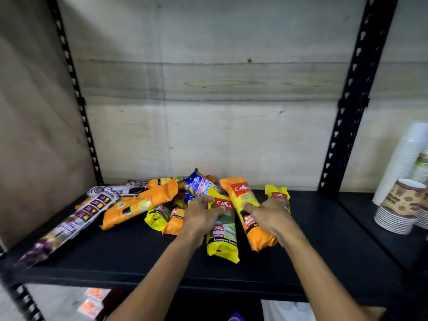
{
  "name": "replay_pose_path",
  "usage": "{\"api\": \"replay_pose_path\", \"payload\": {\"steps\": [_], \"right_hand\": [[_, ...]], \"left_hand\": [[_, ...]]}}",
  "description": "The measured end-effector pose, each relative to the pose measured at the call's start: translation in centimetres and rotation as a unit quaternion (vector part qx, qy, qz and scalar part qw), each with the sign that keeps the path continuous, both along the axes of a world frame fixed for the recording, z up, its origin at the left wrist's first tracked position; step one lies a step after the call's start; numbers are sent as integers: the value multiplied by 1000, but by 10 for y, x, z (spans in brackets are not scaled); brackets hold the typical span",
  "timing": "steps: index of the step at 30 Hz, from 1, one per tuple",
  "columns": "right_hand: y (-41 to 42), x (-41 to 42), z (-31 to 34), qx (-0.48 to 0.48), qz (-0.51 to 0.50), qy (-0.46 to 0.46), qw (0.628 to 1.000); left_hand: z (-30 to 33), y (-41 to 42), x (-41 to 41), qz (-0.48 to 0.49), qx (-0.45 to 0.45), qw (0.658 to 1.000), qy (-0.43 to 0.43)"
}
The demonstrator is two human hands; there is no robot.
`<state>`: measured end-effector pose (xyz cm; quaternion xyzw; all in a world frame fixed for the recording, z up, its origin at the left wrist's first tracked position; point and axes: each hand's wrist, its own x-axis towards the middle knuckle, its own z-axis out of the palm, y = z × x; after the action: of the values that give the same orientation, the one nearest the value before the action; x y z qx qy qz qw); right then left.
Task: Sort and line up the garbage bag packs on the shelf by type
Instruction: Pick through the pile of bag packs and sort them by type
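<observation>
On the black shelf, a jumble of garbage bag packs lies toward the back left, with three packs pulled out to the right and lying roughly parallel, long sides front to back. The left hand rests on the yellow pack, fingers loosely curled over its upper left edge; whether they truly grip it or only press, I cannot tell. The right hand lies between the orange pack and a second yellow pack at the far right, its index finger stretched out onto the orange pack while the other fingers curl over the second yellow one, which is mostly hidden beneath the hand.

Left of them sit the unsorted ones: a long orange pack lying aslant, a purple pack reaching toward the front left edge, a blue pack propped on the heap, and small yellow and orange packs half buried below it.

By my reading, the step in hand is squaring up the first row. Types are still mixed there, orange lying between two yellows, so the next move likely calls for shifting the orange pack aside and bringing the yellows together, then drawing more from the heap. Slick wrappers may slide.

Stacked paper cups stand on the neighbouring shelf to the right.
</observation>
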<state>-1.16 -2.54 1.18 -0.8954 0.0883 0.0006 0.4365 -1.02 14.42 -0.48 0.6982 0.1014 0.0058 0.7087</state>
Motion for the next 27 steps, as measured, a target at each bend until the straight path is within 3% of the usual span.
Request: {"api": "replay_pose_path", "payload": {"steps": [8, 14, 22, 27], "right_hand": [[50, -19, -26, -92, 13, 20, 995], [61, -26, -25, -124, -2, 14, 992], [61, -28, -31, -175, 7, 23, 984], [53, -17, -25, -246, 31, 65, 967]], "left_hand": [[-29, 33, -14, 21, 58, 998, 29], [-36, 31, -11, 30, 183, 983, 0], [-33, 27, -6, 8, 445, 895, -34], [-27, 24, 2, 8, 558, 829, -34]]}}
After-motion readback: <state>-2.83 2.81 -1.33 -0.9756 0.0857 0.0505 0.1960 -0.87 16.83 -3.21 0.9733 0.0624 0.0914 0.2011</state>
